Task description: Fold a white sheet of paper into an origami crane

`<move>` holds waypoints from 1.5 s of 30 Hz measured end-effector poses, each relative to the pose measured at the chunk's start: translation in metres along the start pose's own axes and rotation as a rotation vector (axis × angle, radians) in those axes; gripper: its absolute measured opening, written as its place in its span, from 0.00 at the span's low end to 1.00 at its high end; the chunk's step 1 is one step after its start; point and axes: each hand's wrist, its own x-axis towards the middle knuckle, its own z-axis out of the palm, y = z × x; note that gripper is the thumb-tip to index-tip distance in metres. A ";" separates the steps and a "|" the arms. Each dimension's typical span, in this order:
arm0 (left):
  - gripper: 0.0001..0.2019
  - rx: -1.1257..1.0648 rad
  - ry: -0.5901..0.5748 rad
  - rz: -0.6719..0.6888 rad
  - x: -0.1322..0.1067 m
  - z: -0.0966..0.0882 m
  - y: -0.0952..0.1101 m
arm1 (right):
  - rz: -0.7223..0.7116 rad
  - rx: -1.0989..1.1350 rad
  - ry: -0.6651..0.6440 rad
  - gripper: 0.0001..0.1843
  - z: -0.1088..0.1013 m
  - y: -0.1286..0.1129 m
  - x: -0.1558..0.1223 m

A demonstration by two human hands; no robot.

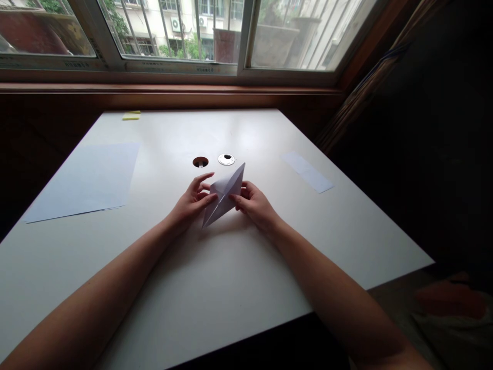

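Observation:
A folded sheet of white paper (224,197), pointed at its top and bottom, is held tilted just over the middle of the table. My left hand (195,198) pinches its left side, thumb in front, with the index finger lifted away. On the right edge, my right hand (252,201) grips the paper between thumb and curled fingers. A crease or slit runs down the paper between the two thumbs. The fingers behind the sheet are partly hidden.
The white table (239,288) carries flat paper sheets (88,177) at left, a paper strip (308,172) at right and yellow sticky notes (131,115) at the far edge. Beyond my hands are a round hole (200,162) and its metal cover (226,159). A window (181,31) stands behind.

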 end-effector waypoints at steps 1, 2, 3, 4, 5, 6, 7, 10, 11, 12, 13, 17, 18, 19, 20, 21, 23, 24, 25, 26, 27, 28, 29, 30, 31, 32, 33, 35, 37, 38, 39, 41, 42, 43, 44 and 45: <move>0.28 0.007 -0.006 -0.005 0.000 0.000 0.000 | -0.002 -0.005 0.015 0.23 -0.001 0.000 0.000; 0.25 0.012 -0.014 -0.017 0.000 0.000 0.001 | -0.008 -0.009 0.030 0.23 -0.001 0.000 0.000; 0.22 0.012 -0.019 -0.031 0.000 0.000 0.001 | -0.015 -0.015 0.043 0.23 -0.002 0.001 0.000; 0.21 0.008 -0.021 -0.044 0.000 0.001 0.002 | -0.021 -0.027 0.051 0.23 -0.002 0.001 0.000; 0.21 0.001 -0.020 -0.056 0.000 0.001 0.002 | -0.029 -0.046 0.054 0.23 -0.002 0.001 0.000; 0.21 -0.009 -0.019 -0.065 0.000 0.001 0.003 | -0.036 -0.075 0.048 0.23 -0.002 0.001 0.000; 0.22 -0.019 -0.022 -0.073 0.000 0.001 0.003 | -0.044 -0.112 0.034 0.23 -0.002 0.000 -0.001; 0.25 -0.023 -0.045 -0.086 0.001 0.000 0.003 | -0.067 -0.235 -0.043 0.22 0.001 -0.001 -0.003; 0.27 -0.010 -0.053 -0.078 0.001 0.000 0.003 | -0.072 -0.267 -0.065 0.22 0.001 -0.002 -0.004; 0.29 0.012 -0.056 -0.064 0.001 0.000 0.002 | -0.078 -0.294 -0.079 0.22 0.002 -0.002 -0.005; 0.30 0.042 -0.054 -0.046 0.001 0.000 0.000 | -0.090 -0.318 -0.086 0.21 0.003 -0.002 -0.005; 0.34 0.193 -0.004 -0.010 -0.003 0.007 -0.003 | -0.156 -0.403 -0.070 0.17 0.005 -0.004 -0.006; 0.36 0.233 0.004 -0.001 -0.004 0.009 -0.003 | -0.156 -0.417 -0.061 0.16 0.006 -0.005 -0.006; 0.37 0.263 0.009 0.007 -0.005 0.011 -0.003 | -0.145 -0.428 -0.053 0.16 0.006 -0.005 -0.006; 0.37 0.283 0.010 0.014 -0.006 0.013 -0.003 | -0.130 -0.438 -0.047 0.16 0.007 -0.006 -0.006; 0.38 0.293 0.012 0.021 -0.007 0.014 -0.002 | -0.116 -0.450 -0.042 0.16 0.007 -0.006 -0.007; 0.38 0.291 0.022 0.024 -0.009 0.015 0.000 | -0.098 -0.472 -0.036 0.16 0.008 -0.007 -0.007; 0.38 0.285 0.027 0.022 -0.009 0.015 0.000 | -0.095 -0.480 -0.034 0.17 0.009 -0.007 -0.007; 0.39 0.276 0.030 0.018 -0.009 0.015 0.000 | -0.092 -0.484 -0.032 0.17 0.009 -0.007 -0.007; 0.39 0.262 0.031 0.015 -0.009 0.015 0.001 | -0.091 -0.484 -0.028 0.18 0.009 -0.007 -0.007; 0.39 0.243 0.026 0.013 -0.008 0.014 0.000 | -0.090 -0.479 -0.022 0.18 0.008 -0.006 -0.006; 0.40 0.216 0.016 0.012 -0.007 0.013 0.000 | -0.091 -0.470 -0.012 0.19 0.008 -0.006 -0.006; 0.40 0.179 0.003 0.013 -0.006 0.012 -0.001 | -0.093 -0.458 0.004 0.19 0.007 -0.005 -0.006; 0.40 0.137 -0.013 0.015 -0.005 0.011 -0.001 | -0.095 -0.444 0.022 0.19 0.007 -0.003 -0.005; 0.39 0.095 -0.035 0.013 -0.004 0.010 -0.002 | -0.098 -0.430 0.041 0.20 0.006 -0.002 -0.004; 0.38 0.061 -0.057 0.008 -0.003 0.010 -0.003 | -0.100 -0.416 0.058 0.20 0.005 -0.002 -0.004; 0.37 0.040 -0.078 0.000 -0.003 0.009 -0.003 | -0.101 -0.404 0.071 0.20 0.004 -0.001 -0.003; 0.35 0.034 -0.107 -0.014 -0.002 0.009 -0.003 | -0.101 -0.392 0.078 0.21 0.004 0.000 -0.003; 0.33 0.060 -0.108 -0.010 -0.003 0.010 -0.003 | -0.104 -0.391 0.063 0.21 0.003 -0.001 -0.003; 0.33 0.082 -0.095 0.003 -0.003 0.010 -0.002 | -0.107 -0.394 0.046 0.21 0.003 -0.001 -0.004; 0.31 0.106 -0.074 0.020 -0.004 0.010 -0.002 | -0.110 -0.399 0.023 0.20 0.004 -0.002 -0.004; 0.28 0.139 -0.023 0.050 -0.004 0.010 -0.001 | -0.112 -0.417 -0.034 0.20 0.004 -0.004 -0.006; 0.27 0.137 0.000 0.063 -0.005 0.010 -0.001 | -0.114 -0.429 -0.060 0.19 0.004 -0.005 -0.007; 0.26 0.120 0.018 0.074 -0.004 0.009 0.000 | -0.115 -0.443 -0.083 0.19 0.004 -0.006 -0.007; 0.25 0.097 0.030 0.081 -0.004 0.008 0.000 | -0.116 -0.455 -0.101 0.19 0.004 -0.007 -0.008; 0.25 0.074 0.040 0.085 -0.004 0.008 0.000 | -0.117 -0.465 -0.116 0.19 0.004 -0.008 -0.008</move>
